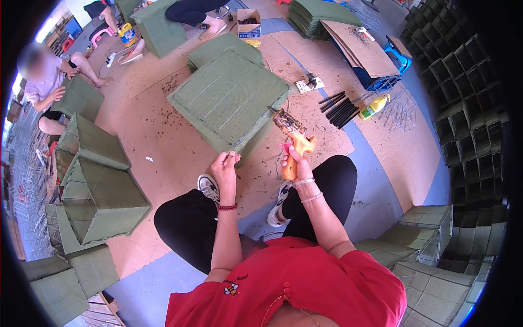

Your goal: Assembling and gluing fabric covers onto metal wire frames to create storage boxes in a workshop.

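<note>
In front of me stands a green fabric-covered box (231, 95), its top panel tilted and marked with thin pale lines. My left hand (225, 170) is at its near corner, the fingers curled together in a pinch on the edge. My right hand (297, 163) is wrapped round the handle of an orange glue gun (295, 143). Brown, dirty residue coats the gun's front part. Its metal nozzle points up and left, close to the box's right edge. A small pink piece (285, 147) shows beside the gun's trigger area.
Black glue sticks (340, 110), a yellow bottle (375, 107) and a wire frame (402, 111) lie to the right. More green boxes (106, 191) stand left, near a seated person (52, 82). Stacked dark boxes (463, 120) form a wall at right. Brown crumbs litter the cardboard floor (147, 125).
</note>
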A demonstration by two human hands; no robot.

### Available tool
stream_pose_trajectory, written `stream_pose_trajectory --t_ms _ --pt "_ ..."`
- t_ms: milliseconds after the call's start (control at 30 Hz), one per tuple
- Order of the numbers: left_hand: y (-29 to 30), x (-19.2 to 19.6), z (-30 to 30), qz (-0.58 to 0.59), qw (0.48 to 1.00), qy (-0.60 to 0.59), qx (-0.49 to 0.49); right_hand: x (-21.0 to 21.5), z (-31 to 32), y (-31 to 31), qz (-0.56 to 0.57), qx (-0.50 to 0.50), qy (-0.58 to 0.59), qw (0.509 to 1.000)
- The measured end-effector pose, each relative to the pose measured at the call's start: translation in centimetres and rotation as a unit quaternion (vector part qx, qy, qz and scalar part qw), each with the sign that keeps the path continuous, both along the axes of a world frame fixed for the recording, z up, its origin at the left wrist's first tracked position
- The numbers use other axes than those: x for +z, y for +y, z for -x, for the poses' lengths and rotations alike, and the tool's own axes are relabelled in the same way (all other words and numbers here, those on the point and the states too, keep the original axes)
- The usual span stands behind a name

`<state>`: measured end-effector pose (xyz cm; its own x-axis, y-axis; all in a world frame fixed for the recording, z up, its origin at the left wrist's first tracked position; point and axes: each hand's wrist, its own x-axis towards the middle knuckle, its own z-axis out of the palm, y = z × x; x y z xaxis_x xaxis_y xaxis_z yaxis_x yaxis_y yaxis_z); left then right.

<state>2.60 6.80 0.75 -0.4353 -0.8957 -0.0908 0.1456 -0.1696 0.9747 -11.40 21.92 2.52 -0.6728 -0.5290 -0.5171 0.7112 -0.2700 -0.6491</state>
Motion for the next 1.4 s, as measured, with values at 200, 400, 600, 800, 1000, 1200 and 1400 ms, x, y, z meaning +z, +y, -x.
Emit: stream_pose_trajectory --t_ms 200,400,600,800,1000,1200,1400 --pt "-0.2 -0.7 0.0 -0.002 1.000 0.010 0.002 0.1 -1.0 0.4 0.009 0.014 0.001 1.000" --pt "-0.3 -1.0 -0.1 -0.001 1.000 0.015 0.008 1.9 -5.0 1.3 -0.038 0.092 0.008 0.995" --pt "0.1 0.3 0.2 -0.014 1.000 0.005 0.007 0.2 -0.4 0.4 -0.002 0.016 0.026 1.000" --pt "0.0 -0.3 0.3 0.004 1.000 0.004 0.000 -1.0 5.0 -1.7 0.020 -0.041 -0.001 0.999" --pt "0.0 0.0 0.1 -0.003 1.000 0.005 0.005 -0.1 7.6 -3.3 0.049 -0.063 0.006 0.997" --pt "0.0 -0.1 0.1 -0.006 1.000 0.015 0.006 -3.6 8.5 -2.7 0.063 -0.037 0.023 0.997" --pt "0.1 0.4 -0.1 -0.015 1.000 0.011 0.000 -3.3 7.2 -1.3 0.102 -0.132 0.050 0.985"
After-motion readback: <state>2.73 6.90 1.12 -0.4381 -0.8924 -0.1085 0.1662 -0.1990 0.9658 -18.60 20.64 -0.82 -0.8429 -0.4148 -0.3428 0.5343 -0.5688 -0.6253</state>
